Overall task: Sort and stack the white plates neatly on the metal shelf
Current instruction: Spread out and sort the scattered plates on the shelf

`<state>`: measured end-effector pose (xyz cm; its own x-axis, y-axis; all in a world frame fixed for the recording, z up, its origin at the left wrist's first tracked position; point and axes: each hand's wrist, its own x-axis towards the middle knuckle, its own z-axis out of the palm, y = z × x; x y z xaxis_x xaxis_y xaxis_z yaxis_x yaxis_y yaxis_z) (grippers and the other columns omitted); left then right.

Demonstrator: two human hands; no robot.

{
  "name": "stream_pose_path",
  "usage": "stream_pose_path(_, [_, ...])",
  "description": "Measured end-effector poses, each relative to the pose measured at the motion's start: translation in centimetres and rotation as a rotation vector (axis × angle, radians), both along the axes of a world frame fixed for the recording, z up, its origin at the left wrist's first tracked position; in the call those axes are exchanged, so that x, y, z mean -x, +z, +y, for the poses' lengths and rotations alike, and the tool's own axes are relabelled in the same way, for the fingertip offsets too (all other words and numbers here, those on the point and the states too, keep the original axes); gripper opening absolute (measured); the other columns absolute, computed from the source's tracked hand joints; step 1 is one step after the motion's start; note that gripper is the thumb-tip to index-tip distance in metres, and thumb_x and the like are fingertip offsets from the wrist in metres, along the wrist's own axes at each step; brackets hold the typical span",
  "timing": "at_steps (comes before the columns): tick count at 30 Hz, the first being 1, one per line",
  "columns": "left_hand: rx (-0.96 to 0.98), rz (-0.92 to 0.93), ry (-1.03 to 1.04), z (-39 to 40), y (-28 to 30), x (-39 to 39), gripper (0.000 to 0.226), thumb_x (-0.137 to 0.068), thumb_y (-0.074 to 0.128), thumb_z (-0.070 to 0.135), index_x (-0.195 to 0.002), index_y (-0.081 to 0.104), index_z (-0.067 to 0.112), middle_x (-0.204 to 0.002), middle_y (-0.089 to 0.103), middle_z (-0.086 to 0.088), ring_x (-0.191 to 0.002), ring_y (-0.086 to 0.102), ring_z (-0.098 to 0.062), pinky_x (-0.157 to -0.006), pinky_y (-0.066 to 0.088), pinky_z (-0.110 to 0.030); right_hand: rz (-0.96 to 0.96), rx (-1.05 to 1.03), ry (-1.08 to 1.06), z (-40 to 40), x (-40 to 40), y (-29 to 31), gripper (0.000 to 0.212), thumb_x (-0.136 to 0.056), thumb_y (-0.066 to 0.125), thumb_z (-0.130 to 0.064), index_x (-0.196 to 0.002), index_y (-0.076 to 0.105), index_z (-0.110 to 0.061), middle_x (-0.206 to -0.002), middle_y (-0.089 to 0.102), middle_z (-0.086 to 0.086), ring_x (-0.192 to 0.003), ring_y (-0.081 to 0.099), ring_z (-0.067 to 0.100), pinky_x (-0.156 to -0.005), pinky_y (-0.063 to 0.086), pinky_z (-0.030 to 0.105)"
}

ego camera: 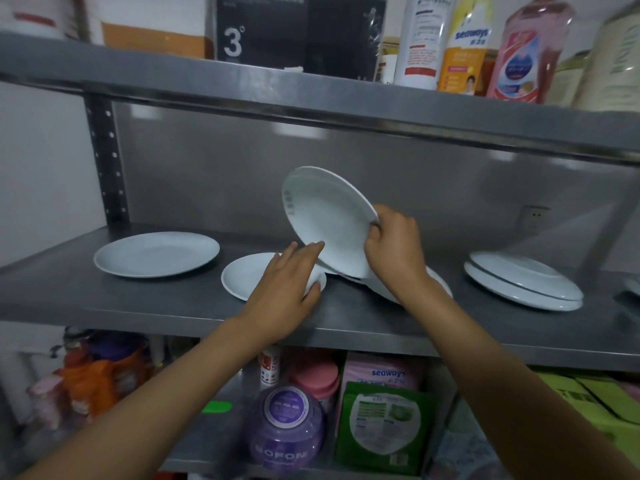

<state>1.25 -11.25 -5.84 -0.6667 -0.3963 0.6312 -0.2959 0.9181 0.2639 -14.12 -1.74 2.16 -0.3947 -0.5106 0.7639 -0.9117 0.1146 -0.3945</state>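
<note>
My right hand [393, 245] gripped tilted white plate [329, 220] by right rim, above metal shelf [138, 306] centre. My left hand [284, 289], fingers straight, touched its lower edge.

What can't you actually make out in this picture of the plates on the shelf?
- Head view: the white plate lying under the right hand is mostly covered by that wrist and the tilted white plate.
- The small white dish is partly covered by the left hand.
- Grey printing on the tilted plate's rim: too small to read.
- A white object at the right edge: cut off.
</note>
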Motion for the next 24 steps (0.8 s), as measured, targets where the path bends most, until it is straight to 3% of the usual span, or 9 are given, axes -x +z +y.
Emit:
stream_pose_path(3, [-0.021,-0.016,0.082,-1.0,-0.5,-2.1,0.059,-0.098,0.045,0.033,-0.150,0.018,0.026,-0.156,0.025,0.004,-0.146,0.012,-0.023,-0.116,0.019,-0.046,-0.225,0.004,0.127,-2.5,-2.9,-0.1,0.022,-0.080,0.042,0.002,-0.084,0.063,-0.004,-0.075,0.065,0.008,-0.069,0.061,0.027,-0.057,0.049,0.032])
stream_pose_path(6, [0.038,-0.103,0.129,-1.6,-0.1,-3.1,0.057,-0.099,0.039,0.043,-0.150,0.016,0.029,-0.158,0.019,0.004,-0.147,0.007,-0.019,-0.116,0.014,-0.051,-0.532,0.017,0.221,-3.9,-4.0,0.5,0.022,-0.078,0.045,0.004,-0.080,0.063,-0.008,-0.075,0.065,0.006,-0.065,0.060,0.019,-0.053,0.046,0.024])
stream_pose_path(11, [0.115,-0.107,0.308,-4.0,0.7,-7.1,0.050,-0.096,0.040,0.048,-0.142,0.035,0.029,-0.153,0.031,0.002,-0.144,0.017,-0.022,-0.113,0.012,-0.059,-1.118,0.045,0.468,-7.7,-7.1,1.1,0.025,-0.082,0.048,0.012,-0.094,0.061,-0.006,-0.079,0.064,0.009,-0.071,0.063,0.025,-0.051,0.054,0.027])
stream_pose_path(13, [0.174,-0.026,0.401,-4.6,1.0,-8.6,0.040,-0.095,0.046,0.043,-0.131,0.048,0.027,-0.142,0.045,0.002,-0.139,0.030,-0.024,-0.109,0.014,-0.063,-1.280,0.025,0.552,-9.8,-8.1,0.8,0.030,-0.083,0.047,0.015,-0.108,0.059,0.002,-0.096,0.066,0.016,-0.090,0.065,0.033,-0.073,0.058,0.046])
stream_pose_path(15, [0.157,0.072,0.444,-5.3,1.2,-10.1,0.026,-0.095,0.053,0.033,-0.118,0.057,0.023,-0.127,0.056,0.001,-0.127,0.042,-0.027,-0.107,0.020,-0.065,-1.387,-0.026,0.629,-11.7,-9.2,0.1,0.038,-0.082,0.046,0.015,-0.119,0.054,0.006,-0.116,0.063,0.022,-0.104,0.062,0.037,-0.086,0.053,0.054])
stream_pose_path(18, [0.131,0.086,0.457,-7.1,1.1,-12.3,0.013,-0.091,0.060,0.016,-0.103,0.065,0.017,-0.107,0.065,-0.005,-0.103,0.054,-0.031,-0.095,0.038,-0.060,-1.437,-0.138,0.704,-13.6,-10.7,-0.8,0.037,-0.087,0.051,0.009,-0.124,0.051,0.006,-0.123,0.061,0.021,-0.108,0.062,0.033,-0.086,0.054,0.046])
stream_pose_path(20, [0.093,0.124,0.473,-8.0,1.2,-13.9,0.009,-0.091,0.060,0.015,-0.094,0.068,0.013,-0.097,0.068,-0.006,-0.092,0.057,-0.030,-0.087,0.046,-0.050,-1.400,-0.236,0.753,-14.7,-11.4,-1.2,0.029,-0.091,0.060,-0.010,-0.117,0.056,0.002,-0.111,0.065,0.016,-0.097,0.066,0.027,-0.077,0.058,0.036])
stream_pose_path(22, [0.055,0.172,0.480,-8.5,1.3,-15.2,0.011,-0.092,0.061,0.015,-0.089,0.069,0.008,-0.091,0.069,-0.009,-0.087,0.058,-0.029,-0.077,0.047,-0.042,-1.229,-0.352,0.688,-15.7,-11.6,-1.3,0.034,-0.089,0.063,-0.034,-0.106,0.059,-0.005,-0.098,0.066,0.013,-0.080,0.067,0.022,-0.063,0.059,0.029])
stream_pose_path(24, [0.040,0.141,0.492,-9.3,1.2,-16.4,0.012,-0.091,0.062,0.014,-0.085,0.068,0.005,-0.087,0.069,-0.011,-0.085,0.058,-0.030,-0.074,0.047,-0.040,-1.024,-0.381,0.559,-16.6,-11.4,-1.5,0.038,-0.088,0.061,-0.046,-0.090,0.060,-0.008,-0.082,0.062,0.011,-0.064,0.063,0.022,-0.061,0.056,0.029])
